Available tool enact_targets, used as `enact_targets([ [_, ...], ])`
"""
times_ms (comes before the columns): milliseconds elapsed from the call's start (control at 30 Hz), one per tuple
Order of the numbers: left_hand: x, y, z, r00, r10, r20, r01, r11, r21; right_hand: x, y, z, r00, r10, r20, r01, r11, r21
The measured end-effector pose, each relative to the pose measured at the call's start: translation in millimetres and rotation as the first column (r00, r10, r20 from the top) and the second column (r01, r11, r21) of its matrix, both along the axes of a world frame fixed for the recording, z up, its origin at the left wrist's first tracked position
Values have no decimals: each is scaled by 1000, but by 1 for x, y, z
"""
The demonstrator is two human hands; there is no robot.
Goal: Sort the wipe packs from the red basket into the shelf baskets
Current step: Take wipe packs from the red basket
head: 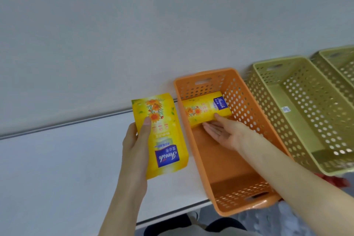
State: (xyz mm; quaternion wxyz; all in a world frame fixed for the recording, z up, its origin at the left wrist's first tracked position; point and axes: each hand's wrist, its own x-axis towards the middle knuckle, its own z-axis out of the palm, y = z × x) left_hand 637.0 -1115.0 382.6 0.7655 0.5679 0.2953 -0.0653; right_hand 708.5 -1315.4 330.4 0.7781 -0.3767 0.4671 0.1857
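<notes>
My left hand (136,140) grips a yellow wipe pack (162,140) with a flower print and a blue label, held above the white shelf just left of the orange basket (237,205). A second yellow wipe pack (205,110) lies at the far end inside the orange basket. My right hand (224,130) reaches into that basket, palm up with fingers straight, thumb on top of the pack's near edge and fingers below it. A bit of the red basket (337,181) peeks out low at the right.
Two green perforated baskets stand right of the orange one, the nearer green basket (287,105) with only a small sticker inside, the farther green basket (337,59) cut off by the frame edge. The white shelf top (57,168) meets a pale wall behind.
</notes>
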Motion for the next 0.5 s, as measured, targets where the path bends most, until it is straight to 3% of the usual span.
enact_targets([
  [67, -1, -1, 6, 1000, 4, 15, -4, 1000, -27, -12, -1, 19, 1000, 24, -3, -24, 999, -22],
  [133, -1, -2, 14, 999, 13, 48, -10, 999, -47, -32, -1, 46, 977, 166, 133, -156, 984, -84],
  [200, 0, -6, 23, 994, 12, 109, -5, 998, -67, -57, 1, 75, 839, 429, 336, -385, 903, -193],
  [267, 1, -13, 32, 986, 15, 169, 0, 996, -93, -76, 8, 99, 654, 634, 412, -489, 770, -409],
  [333, 1, -23, 40, 976, 30, 216, 5, 987, -160, -87, 16, 109, 636, 637, 435, -358, 743, -565],
  [433, -2, -36, 48, 947, 120, 299, -29, 956, -292, -97, 16, 105, 745, 447, 495, -23, 758, -652],
  [500, -6, -45, 50, 927, 166, 337, -47, 942, -334, -104, 16, 102, 762, 351, 545, 122, 748, -652],
])
